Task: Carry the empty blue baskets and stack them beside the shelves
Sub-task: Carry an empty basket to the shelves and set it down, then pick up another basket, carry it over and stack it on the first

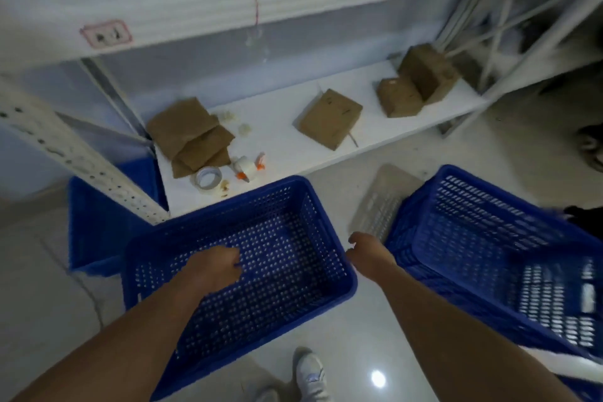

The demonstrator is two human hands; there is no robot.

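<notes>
Left hand (213,266): loosely curled, empty, above the centre basket's perforated floor. Right hand (367,253): fingers curled, just beside that basket's right rim; contact unclear. Centre basket (313,238): blue plastic, rectangular, lattice walls (empty), on glossy floor (49,303) before the white shelf (385,127). Second basket (473,215): right, tilted, blurred.

Three blue baskets (235,258) (496,248) (98,225), four brown boxes (331,117), one tape roll (208,179).
</notes>
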